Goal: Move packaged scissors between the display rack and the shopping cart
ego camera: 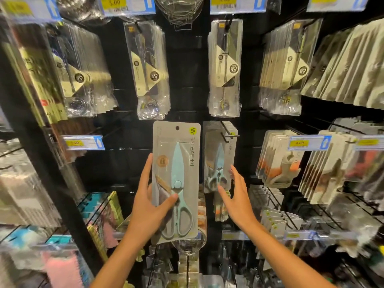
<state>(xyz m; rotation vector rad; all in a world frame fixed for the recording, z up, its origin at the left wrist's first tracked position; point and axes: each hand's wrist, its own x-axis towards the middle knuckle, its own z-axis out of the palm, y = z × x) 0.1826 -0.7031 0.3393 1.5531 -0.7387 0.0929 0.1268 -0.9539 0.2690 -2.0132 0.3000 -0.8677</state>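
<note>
A grey card pack of light-blue scissors (176, 163) stands upright in front of the black display rack (187, 65). My left hand (149, 206) is shut on it, thumb across the front near the pivot, fingers along its left edge and behind. To its right, several identical scissors packs (218, 161) hang on a metal hook (229, 133). My right hand (236, 196) is spread beside those hanging packs, fingertips at their right edge, holding nothing. No shopping cart is in view.
Packaged spoons and utensils (225, 67) hang on the hooks above, under yellow price tags (128, 5). Carded tools (278, 159) hang at right. Coloured cloths (62, 267) fill the shelves at lower left. A black upright post (47, 163) divides the racks.
</note>
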